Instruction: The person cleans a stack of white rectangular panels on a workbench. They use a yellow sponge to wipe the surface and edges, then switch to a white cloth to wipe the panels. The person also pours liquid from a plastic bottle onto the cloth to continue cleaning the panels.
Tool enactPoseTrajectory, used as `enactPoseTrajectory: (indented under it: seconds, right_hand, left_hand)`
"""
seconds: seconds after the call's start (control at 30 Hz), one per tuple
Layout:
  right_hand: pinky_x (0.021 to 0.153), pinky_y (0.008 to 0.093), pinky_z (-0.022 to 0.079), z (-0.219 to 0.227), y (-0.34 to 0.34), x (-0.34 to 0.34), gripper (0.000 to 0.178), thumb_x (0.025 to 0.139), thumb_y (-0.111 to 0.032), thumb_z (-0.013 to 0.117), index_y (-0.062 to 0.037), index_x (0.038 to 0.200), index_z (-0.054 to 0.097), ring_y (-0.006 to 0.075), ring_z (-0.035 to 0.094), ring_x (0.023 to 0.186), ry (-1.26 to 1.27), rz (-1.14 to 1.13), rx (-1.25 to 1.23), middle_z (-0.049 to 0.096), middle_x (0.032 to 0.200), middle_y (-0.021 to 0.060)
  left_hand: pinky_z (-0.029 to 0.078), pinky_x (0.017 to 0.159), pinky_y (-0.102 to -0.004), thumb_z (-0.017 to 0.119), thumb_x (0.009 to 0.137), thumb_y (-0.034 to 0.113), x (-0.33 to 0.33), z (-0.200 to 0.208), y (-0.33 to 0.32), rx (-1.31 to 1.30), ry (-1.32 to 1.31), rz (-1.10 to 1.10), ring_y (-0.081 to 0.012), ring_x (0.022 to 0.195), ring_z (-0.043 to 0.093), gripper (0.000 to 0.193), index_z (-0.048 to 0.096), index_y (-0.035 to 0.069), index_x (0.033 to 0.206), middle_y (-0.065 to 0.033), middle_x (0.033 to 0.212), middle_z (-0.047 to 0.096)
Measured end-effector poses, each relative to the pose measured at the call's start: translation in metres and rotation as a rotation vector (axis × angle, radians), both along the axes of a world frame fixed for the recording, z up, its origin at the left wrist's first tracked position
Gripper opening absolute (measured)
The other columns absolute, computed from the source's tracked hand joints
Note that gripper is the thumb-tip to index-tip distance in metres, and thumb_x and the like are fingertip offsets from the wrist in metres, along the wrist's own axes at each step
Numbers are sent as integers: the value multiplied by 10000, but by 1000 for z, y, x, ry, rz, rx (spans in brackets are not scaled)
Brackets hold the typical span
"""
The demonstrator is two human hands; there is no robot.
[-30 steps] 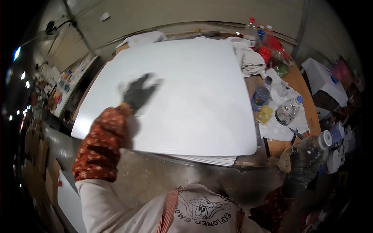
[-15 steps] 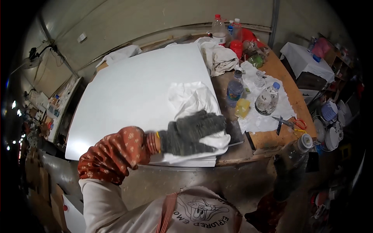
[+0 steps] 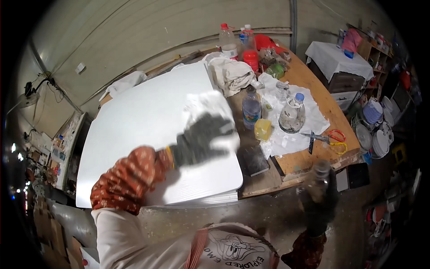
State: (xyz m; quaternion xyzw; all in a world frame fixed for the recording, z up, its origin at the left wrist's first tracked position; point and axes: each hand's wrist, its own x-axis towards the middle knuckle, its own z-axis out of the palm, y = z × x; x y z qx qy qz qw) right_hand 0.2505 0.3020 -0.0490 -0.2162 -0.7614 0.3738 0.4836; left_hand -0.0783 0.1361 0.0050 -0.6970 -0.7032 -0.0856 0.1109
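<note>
In a dark grey knitted glove, my left hand [image 3: 199, 142] lies over a crumpled white cloth [image 3: 204, 104] on a large glossy white panel [image 3: 134, 121]. Its fingers are stretched and spread, somewhat blurred, and the cloth shows beyond and between them. More thin sheets show under the panel's near edge. Off the front of the table, at lower right, my right hand [image 3: 319, 204], also dark-gloved, is closed round a clear plastic bottle [image 3: 321, 172]. The bottle stands upright in the grip; its outline is smeared and its lower part is hidden.
Right of the panel are a bluish bottle [image 3: 251, 110], a yellow lump [image 3: 263, 130], a blue-capped bottle [image 3: 292, 115] and scissors [image 3: 336, 139]. Behind them lie a bunched cloth [image 3: 235, 74] and red-capped bottle [image 3: 227, 42]. A dark flat block [image 3: 255, 160] sits beside the panel.
My left hand and the white cloth have moved away from the panel's near right corner, farther onto the panel. My right hand has shifted slightly with the bottle. The whole view has also shifted.
</note>
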Motion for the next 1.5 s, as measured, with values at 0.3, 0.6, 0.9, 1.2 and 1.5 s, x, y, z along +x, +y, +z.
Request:
enactPoseTrajectory:
  seconds: [0.3, 0.6, 0.9, 1.2, 1.5]
  right_hand:
    - [714, 409, 441, 45, -20, -87, 603, 731, -200, 721, -53, 1255, 462, 269, 539, 821, -413, 16, 661, 569, 934, 114]
    - [706, 402, 440, 66, -6, -164, 348, 741, -239, 648, -4, 992, 592, 268, 566, 808, -789, -13, 974, 586, 831, 134]
    - [796, 433, 466, 103, 0, -243, 810, 531, -250, 817, -170, 1266, 487, 312, 588, 957, -1114, 67, 861, 600, 1028, 137]
    - [826, 405, 477, 89, 6, -185, 667, 616, -237, 805, -194, 1222, 529, 272, 598, 971, -813, 319, 1006, 612, 1068, 121]
    - [851, 382, 478, 10, 42, -159, 588, 669, -214, 758, -179, 1225, 568, 267, 593, 977, -396, 391, 612, 615, 1094, 144]
  left_hand:
    - [361, 989, -434, 551, 875, 286, -82, 8, -49, 206, -234, 359, -301, 1104, 515, 339, 587, 94, 1152, -155, 1150, 589]
    - [378, 986, -401, 555, 897, 317, -88, 14, -51, 200, -343, 415, -310, 1094, 533, 372, 583, 44, 1148, -165, 1120, 596]
    - [359, 993, -407, 505, 914, 346, -97, 4, -57, 235, -368, 301, -328, 1090, 521, 367, 595, 62, 1129, -159, 1127, 593]
    - [322, 1018, -453, 525, 889, 318, -85, 13, -63, 221, -366, 251, -331, 1111, 513, 385, 550, 85, 1195, -153, 1147, 587]
    - [372, 1033, -447, 555, 855, 411, 7, -2, -50, 96, 32, -133, -274, 1241, 454, 486, 544, 119, 1244, -124, 1340, 478]
